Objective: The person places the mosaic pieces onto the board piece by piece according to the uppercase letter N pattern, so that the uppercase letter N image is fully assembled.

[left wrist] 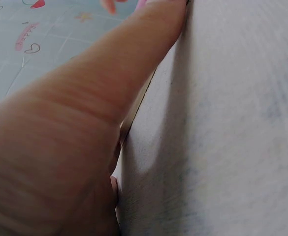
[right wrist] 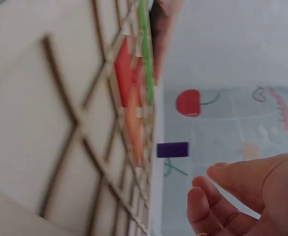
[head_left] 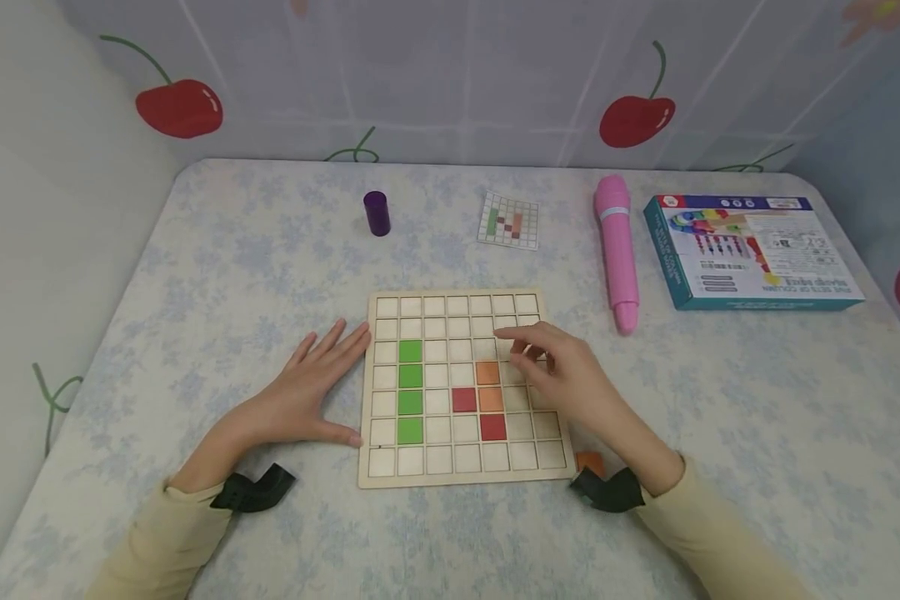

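A wooden grid board (head_left: 441, 460) lies on the table. Its cells hold a column of several green tiles (head_left: 410, 377), two red tiles (head_left: 463, 400) and two orange tiles (head_left: 488, 372). My left hand (head_left: 292, 400) is spread at the board's left side, fingertips and thumb touching that edge. Over the right part of the board hovers my right hand (head_left: 562, 367), index finger stretched out and the other fingers bent. The right wrist view shows a gap between thumb and fingers (right wrist: 198, 201), with nothing held there. One loose orange tile (head_left: 590, 462) lies by the lower right corner, partly hidden by the wrist camera.
Behind the board stand a purple cup (head_left: 377, 214) and, to its right, a small pattern card (head_left: 509, 221) showing a coloured grid. Further right lie a pink marker-shaped tube (head_left: 618, 254) and a flat printed box (head_left: 757, 254). A cherry-printed curtain (head_left: 435, 75) hangs along the back edge.
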Available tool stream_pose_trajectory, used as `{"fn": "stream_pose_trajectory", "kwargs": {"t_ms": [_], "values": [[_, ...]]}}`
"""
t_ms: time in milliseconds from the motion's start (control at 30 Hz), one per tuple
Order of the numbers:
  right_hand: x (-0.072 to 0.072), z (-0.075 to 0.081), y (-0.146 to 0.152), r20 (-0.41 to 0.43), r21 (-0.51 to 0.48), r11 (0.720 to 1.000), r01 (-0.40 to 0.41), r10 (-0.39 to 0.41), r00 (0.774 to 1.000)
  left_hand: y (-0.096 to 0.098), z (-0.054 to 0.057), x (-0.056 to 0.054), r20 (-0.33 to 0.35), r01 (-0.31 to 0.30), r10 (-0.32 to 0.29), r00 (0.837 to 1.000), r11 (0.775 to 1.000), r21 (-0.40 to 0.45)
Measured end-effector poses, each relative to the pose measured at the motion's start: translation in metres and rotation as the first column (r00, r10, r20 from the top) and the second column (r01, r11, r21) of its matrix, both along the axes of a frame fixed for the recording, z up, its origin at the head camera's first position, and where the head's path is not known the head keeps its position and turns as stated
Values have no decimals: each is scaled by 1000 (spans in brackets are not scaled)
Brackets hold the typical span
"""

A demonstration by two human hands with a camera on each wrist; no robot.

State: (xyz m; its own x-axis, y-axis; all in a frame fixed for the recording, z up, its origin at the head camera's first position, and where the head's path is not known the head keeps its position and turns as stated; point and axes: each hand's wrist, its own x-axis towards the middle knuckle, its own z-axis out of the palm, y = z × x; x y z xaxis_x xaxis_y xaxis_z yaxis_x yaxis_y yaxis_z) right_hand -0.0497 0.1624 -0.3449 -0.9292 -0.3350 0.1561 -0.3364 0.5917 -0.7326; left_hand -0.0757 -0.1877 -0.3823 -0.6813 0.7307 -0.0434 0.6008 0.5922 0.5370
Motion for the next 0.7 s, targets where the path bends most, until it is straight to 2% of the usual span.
{"fn": "stream_pose_trajectory", "kwargs": {"t_ms": [133, 267, 367, 500, 600, 700], "values": [[9, 25, 27, -37, -1, 1000, 30, -30, 999, 1, -1, 0, -6, 4, -4, 1000, 1000, 2], [30, 31, 59, -25, 62, 996, 71, -70, 997, -1, 0, -1, -21, 3, -3, 1000, 1000, -6], [48, 21, 76, 23, 98, 993, 60, -63, 998, -1, 0, -2, -27, 3, -3, 1000, 1000, -11], [66, -3, 88, 78, 85, 995, -48, 42, 996, -1, 0, -3, -25, 0, 0, 1000, 1000, -14], [76, -18, 90, 88, 75, 989, -131, 124, 988, -2, -1, -2, -22, -2, 2, 1000, 1000, -12], [81, -25, 88, 70, 80, 983, -166, 160, 985, -1, -2, -1, -16, -1, 1, 1000, 1000, -7]]}}
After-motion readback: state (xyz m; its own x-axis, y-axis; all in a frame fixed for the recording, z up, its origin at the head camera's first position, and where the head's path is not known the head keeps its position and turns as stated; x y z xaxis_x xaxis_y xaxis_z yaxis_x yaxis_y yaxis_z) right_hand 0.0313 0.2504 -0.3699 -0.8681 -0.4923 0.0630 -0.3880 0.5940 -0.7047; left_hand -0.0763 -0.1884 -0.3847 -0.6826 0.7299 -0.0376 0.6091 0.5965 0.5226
